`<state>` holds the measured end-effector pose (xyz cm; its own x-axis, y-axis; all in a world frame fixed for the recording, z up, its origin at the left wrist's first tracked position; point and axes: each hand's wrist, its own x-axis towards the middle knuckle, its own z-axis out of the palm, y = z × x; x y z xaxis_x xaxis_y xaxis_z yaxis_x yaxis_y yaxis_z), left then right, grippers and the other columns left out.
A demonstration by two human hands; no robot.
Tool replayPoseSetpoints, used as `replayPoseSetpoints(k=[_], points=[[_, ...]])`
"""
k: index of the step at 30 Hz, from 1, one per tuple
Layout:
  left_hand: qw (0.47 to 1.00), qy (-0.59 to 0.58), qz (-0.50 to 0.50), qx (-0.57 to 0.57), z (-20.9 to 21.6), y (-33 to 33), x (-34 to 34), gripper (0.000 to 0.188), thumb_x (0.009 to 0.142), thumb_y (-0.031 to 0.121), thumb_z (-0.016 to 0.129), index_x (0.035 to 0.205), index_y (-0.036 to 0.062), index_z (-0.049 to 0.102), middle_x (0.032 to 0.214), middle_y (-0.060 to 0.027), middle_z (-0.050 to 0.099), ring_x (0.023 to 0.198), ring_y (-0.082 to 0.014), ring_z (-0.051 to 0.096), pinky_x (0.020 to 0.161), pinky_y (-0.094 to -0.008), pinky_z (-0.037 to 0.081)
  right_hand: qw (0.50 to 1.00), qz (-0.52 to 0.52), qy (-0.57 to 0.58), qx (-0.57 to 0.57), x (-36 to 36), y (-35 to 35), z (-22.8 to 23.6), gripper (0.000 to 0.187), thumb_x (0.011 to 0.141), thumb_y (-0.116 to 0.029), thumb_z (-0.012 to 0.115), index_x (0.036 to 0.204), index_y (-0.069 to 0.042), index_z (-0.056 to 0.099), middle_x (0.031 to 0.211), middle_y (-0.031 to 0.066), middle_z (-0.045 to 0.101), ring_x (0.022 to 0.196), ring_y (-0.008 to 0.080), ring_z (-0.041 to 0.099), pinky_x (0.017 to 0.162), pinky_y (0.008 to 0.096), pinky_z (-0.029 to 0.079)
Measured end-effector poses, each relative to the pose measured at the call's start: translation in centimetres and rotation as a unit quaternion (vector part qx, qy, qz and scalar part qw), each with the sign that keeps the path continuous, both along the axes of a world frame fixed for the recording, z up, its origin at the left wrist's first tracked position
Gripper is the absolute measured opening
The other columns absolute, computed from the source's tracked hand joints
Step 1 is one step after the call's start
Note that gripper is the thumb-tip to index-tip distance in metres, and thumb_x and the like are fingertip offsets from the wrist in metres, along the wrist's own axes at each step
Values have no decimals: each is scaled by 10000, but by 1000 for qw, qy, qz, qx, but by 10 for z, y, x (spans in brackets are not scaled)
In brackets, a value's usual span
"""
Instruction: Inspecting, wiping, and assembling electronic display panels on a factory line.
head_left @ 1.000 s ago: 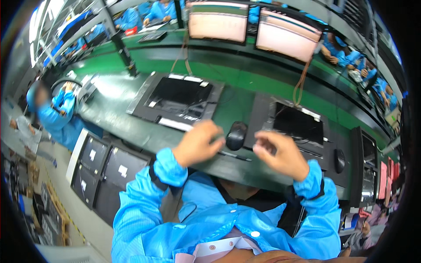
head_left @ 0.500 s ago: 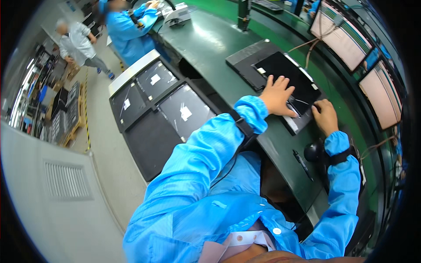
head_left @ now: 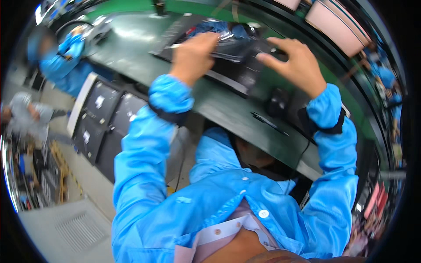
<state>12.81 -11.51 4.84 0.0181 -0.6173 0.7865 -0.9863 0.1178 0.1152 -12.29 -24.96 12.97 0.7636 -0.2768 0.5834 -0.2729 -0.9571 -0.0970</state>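
Observation:
A glossy black display panel (head_left: 232, 48) is tilted up above a dark grey flat base (head_left: 232, 82) on the green bench, with blue reflections on its face. My left hand (head_left: 195, 57) grips the panel's left side, its fingers curled at the edge. My right hand (head_left: 296, 63) is by the panel's right side, thumb and fingers apart. Its thumb tip is close to the panel; blur hides whether it touches. Nearer me than the right hand lie a black mouse (head_left: 276, 102) and a black pen (head_left: 268, 122).
On the left, a divided dark tray (head_left: 101, 118) holds flat black panels with white labels. Beyond it a person in blue (head_left: 66, 65) works at the bench (head_left: 131, 44). Monitors (head_left: 337, 26) stand along the far right. Another person (head_left: 33, 114) is on the floor area at left.
The panel has gone from lying flat to tilted up. My left hand has shifted from its face to its left side; my right hand has risen with fingers spread. The whole view has turned.

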Motion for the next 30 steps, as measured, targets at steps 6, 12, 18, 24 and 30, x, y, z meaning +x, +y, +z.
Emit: replayPoseSetpoints(k=[6, 12, 18, 24, 30], points=[[837, 544, -44, -39, 19, 126, -49, 263, 918, 61, 667, 1166, -24, 649, 1115, -119, 690, 1022, -216, 676, 863, -329, 530, 984, -62, 139, 91, -103, 102, -48, 186, 817, -186, 727, 938, -53, 678, 857, 99, 562, 828, 282, 580, 698, 390, 463], [470, 862, -190, -17, -39, 164, -87, 423, 939, 34, 609, 1347, 0, 501, 1252, -139, 607, 1131, -271, 622, 997, -412, 508, 984, -144, 106, 26, -129, 108, -120, 193, 819, -147, 723, 974, -54, 659, 784, 92, 525, 753, 284, 580, 617, 415, 454], [428, 886, -179, 6, -87, 159, -150, 387, 960, 59, 595, 1335, 9, 512, 1268, -126, 600, 1170, -254, 596, 1010, -405, 488, 892, -195, -195, 359, -147, 135, -125, 113, 888, -83, 697, 977, -36, 647, 828, 101, 667, 721, 164, 655, 622, 310, 501], [426, 887, -177, 28, -95, 148, -200, 331, 990, 126, 576, 1302, 26, 534, 1238, -112, 621, 1149, -234, 602, 1007, -403, 476, 913, 53, -168, 367, -98, 167, -141, 181, 768, -52, 736, 938, -26, 679, 755, 118, 648, 617, 258, 644, 558, 346, 492], [432, 881, -192, 33, -90, 154, -202, 343, 994, 78, 569, 1328, 30, 505, 1250, -105, 599, 1141, -206, 599, 991, -369, 498, 909, 95, -158, 373, -88, 164, -139, 207, 723, -19, 715, 927, -26, 680, 725, 122, 645, 601, 280, 632, 542, 360, 487]])
